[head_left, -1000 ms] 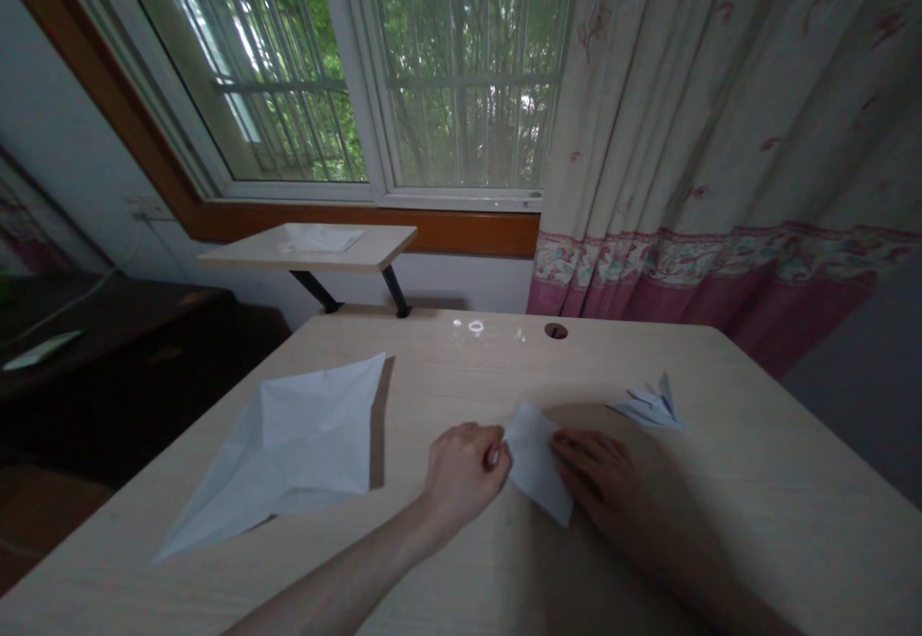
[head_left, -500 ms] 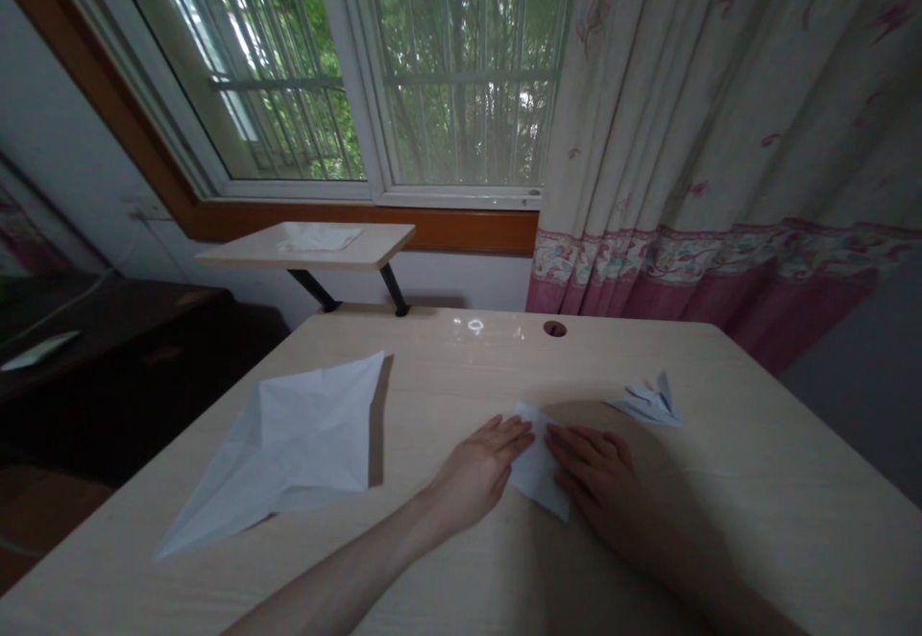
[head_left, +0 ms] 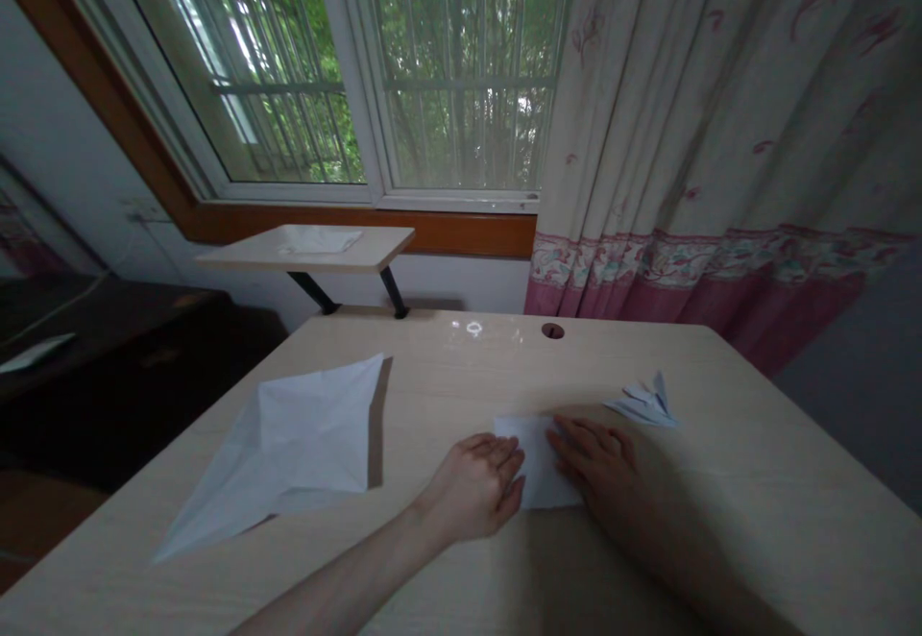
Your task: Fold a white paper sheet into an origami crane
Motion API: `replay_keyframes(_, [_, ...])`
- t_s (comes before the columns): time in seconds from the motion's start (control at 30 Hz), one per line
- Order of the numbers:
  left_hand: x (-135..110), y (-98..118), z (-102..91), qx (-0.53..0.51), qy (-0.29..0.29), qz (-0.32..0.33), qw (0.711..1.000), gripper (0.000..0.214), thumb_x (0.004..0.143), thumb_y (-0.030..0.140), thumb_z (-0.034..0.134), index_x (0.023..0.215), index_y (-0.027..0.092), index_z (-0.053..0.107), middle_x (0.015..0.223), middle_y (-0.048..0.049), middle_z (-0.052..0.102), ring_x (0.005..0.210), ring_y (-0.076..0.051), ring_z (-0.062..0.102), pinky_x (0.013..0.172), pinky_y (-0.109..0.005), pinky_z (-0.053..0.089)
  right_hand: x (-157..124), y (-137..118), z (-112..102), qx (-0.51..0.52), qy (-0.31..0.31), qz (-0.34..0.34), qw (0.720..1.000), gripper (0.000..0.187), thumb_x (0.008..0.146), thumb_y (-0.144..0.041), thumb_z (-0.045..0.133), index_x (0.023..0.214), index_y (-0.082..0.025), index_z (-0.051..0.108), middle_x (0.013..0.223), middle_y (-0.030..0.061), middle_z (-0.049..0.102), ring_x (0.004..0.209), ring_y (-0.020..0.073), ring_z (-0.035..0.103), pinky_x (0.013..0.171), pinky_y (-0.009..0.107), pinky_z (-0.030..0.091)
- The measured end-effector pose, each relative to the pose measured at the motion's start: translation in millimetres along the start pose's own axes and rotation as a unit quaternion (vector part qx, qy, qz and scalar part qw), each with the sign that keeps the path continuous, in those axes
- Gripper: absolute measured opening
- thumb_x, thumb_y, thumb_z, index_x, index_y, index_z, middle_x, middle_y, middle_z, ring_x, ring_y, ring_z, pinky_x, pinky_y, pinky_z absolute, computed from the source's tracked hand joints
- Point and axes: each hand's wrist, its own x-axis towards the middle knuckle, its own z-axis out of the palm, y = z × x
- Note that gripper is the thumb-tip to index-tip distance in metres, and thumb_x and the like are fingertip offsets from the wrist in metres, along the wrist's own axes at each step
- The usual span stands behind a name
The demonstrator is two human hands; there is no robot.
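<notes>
1. Lying near centre on the pale wood-grained desk (head_left: 432, 367), the small flat white paper (head_left: 537, 475) has turned since half a second ago, so a straight edge now forms its near side
2. Left hand (head_left: 476, 484) curls its fingers at the paper's left edge, pinching or not I cannot tell; right hand (head_left: 603, 458) lies outstretched over its right part, seemingly ungripped
3. No container shows; the raised pale wooden shelf (head_left: 385, 244), far left, bears a thin whitish sheet (head_left: 321, 239)

White paper (head_left: 539, 482) partly hidden under the right fingers (head_left: 580, 438); window (head_left: 468, 127) and curtain (head_left: 691, 127) cropped above
</notes>
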Motion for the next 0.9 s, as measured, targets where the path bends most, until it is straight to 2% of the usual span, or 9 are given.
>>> replay_keyframes(0.2, [-2, 4, -6.8, -0.023, -0.005, 0.036, 0.999, 0.024, 0.095, 0.024, 0.047, 0.088, 0.016, 0.069, 0.081, -0.0086, 0.074, 0.07, -0.022, 0.071, 0.073, -0.034, 0.057, 0, 7, -3, 0.049, -0.025, -0.035, 0.998, 0.06, 0.086, 0.0, 0.038, 0.132, -0.029, 0.065, 0.136, 0.0044, 0.065, 0.122, 0.0254, 0.06, 0.105, 0.051, 0.043])
replay_keyframes(0.37, [-6, 0, -2.0, -0.062, 0.007, 0.066, 0.996, 0.023, 0.095, 0.03, 0.051, 0.086, 0.019, 0.07, 0.076, -0.0068, 0.073, 0.069, -0.02, 0.069, 0.072, -0.032, 0.054, 8, 6, -15, 0.097, -0.072, -0.047, 0.992, 0.059, 0.087, -0.001, 0.04, 0.133, -0.029, 0.064, 0.138, 0.0041, 0.064, 0.125, 0.0242, 0.058, 0.106, 0.049, 0.044])
replay_keyframes(0.5, [-6, -8, -0.3, -0.138, 0.007, 0.074, 0.988, 0.024, 0.095, 0.04, 0.059, 0.093, 0.019, 0.071, 0.086, -0.0061, 0.076, 0.079, -0.021, 0.071, 0.084, -0.034, 0.053, 12, 1, -29, 0.124, -0.104, -0.04, 0.986, 0.045, 0.098, -0.022, 0.048, 0.142, -0.029, 0.056, 0.144, 0.0058, 0.058, 0.132, 0.0267, 0.053, 0.11, 0.051, 0.04])
replay_keyframes(0.57, [-5, -12, -0.3, -0.172, 0.012, 0.065, 0.983, 0.029, 0.091, 0.046, 0.066, 0.104, 0.02, 0.071, 0.098, -0.0067, 0.077, 0.091, -0.023, 0.071, 0.093, -0.036, 0.052, 11, 0, -34, 0.131, -0.131, -0.045, 0.982, 0.052, 0.099, -0.033, 0.053, 0.15, -0.028, 0.046, 0.152, 0.007, 0.05, 0.138, 0.0285, 0.047, 0.113, 0.052, 0.035])
replay_keyframes(0.7, [-4, -15, 1.0, -0.182, 0.012, 0.033, 0.983, 0.057, 0.081, 0.054, 0.077, 0.123, 0.018, 0.065, 0.123, -0.0108, 0.071, 0.117, -0.027, 0.065, 0.105, -0.038, 0.049, 7, 4, -33, 0.132, -0.162, -0.065, 0.976, 0.078, 0.092, -0.054, 0.061, 0.157, -0.029, 0.027, 0.159, 0.0104, 0.037, 0.145, 0.0321, 0.036, 0.117, 0.056, 0.027])
replay_keyframes(0.8, [-7, -16, 2.5, -0.17, -0.001, 0.02, 0.985, 0.059, 0.08, 0.055, 0.077, 0.126, 0.019, 0.064, 0.126, -0.0106, 0.07, 0.123, -0.028, 0.062, 0.104, -0.039, 0.05, 5, 8, -28, 0.127, -0.153, -0.076, 0.977, 0.089, 0.086, -0.062, 0.065, 0.158, -0.03, 0.024, 0.159, 0.0107, 0.036, 0.146, 0.0335, 0.035, 0.118, 0.057, 0.025])
replay_keyframes(0.9, [-8, -16, 2.5, -0.166, 0.007, 0.019, 0.986, 0.052, 0.085, 0.057, 0.071, 0.123, 0.021, 0.066, 0.121, -0.0094, 0.073, 0.118, -0.026, 0.066, 0.102, -0.038, 0.052, 4, 9, -26, 0.119, -0.136, -0.084, 0.98, 0.09, 0.086, -0.063, 0.066, 0.158, -0.029, 0.024, 0.159, 0.0116, 0.037, 0.144, 0.0341, 0.037, 0.117, 0.058, 0.026])
